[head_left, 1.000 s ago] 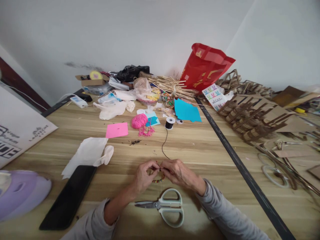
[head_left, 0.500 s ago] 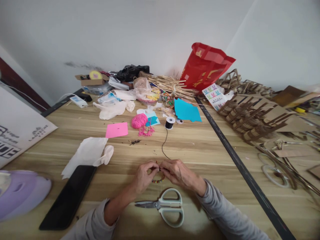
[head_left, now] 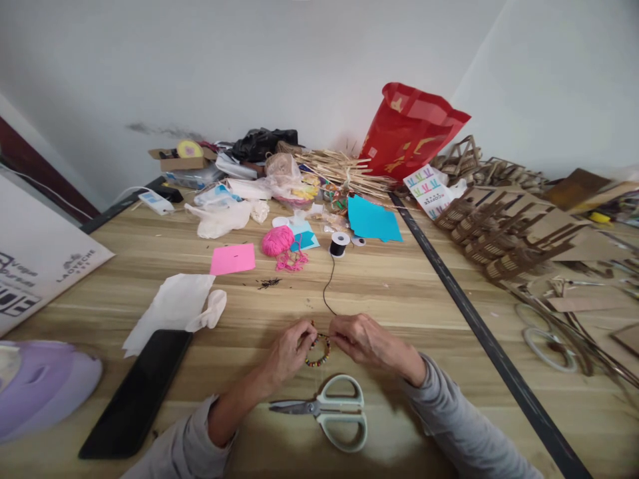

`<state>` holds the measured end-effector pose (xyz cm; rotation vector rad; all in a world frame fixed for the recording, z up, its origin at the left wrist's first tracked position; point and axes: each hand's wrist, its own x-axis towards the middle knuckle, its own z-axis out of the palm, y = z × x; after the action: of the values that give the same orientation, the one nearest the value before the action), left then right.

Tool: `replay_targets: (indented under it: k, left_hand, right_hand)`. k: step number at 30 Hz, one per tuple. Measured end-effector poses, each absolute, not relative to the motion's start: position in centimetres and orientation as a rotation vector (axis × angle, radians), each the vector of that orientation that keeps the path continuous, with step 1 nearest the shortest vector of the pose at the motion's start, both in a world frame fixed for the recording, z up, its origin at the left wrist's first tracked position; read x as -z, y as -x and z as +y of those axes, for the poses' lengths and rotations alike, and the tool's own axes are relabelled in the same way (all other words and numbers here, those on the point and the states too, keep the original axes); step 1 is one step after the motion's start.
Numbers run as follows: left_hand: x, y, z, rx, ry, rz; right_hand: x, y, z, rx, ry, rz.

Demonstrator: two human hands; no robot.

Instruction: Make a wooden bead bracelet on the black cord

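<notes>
On the wooden tabletop (head_left: 399, 293), the left hand (head_left: 288, 348) and right hand (head_left: 360, 338) pinch opposite sides of a small beaded bracelet (head_left: 318, 350), fingers closed on it. A black cord (head_left: 327, 286) runs from it toward 12 o'clock to a spool (head_left: 340, 244). Scissors (head_left: 329, 410) lie just at 6 o'clock of the hands, a phone (head_left: 134, 392) at 8 o'clock

Two hands (head_left: 289, 349) (head_left: 359, 338), one beaded loop (head_left: 318, 351), one scissors (head_left: 329, 411), one phone (head_left: 134, 391).
</notes>
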<state>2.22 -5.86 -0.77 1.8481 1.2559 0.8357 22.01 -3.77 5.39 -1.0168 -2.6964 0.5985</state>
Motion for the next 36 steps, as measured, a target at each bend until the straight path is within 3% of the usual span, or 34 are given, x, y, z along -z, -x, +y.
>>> replay_targets:
  k: [26, 36]
  left_hand:
    - [1.0, -2.6, -5.4, -0.871, -1.226, 0.917]
    - [1.0, -2.4, -5.3, -0.837, -1.487, 1.015]
  right_hand:
    - [-4.7, -22.1, -3.3, -0.865, 0.952, -2.649]
    - [-4.5, -21.9, -3.3, -0.757, 0.978, -2.705]
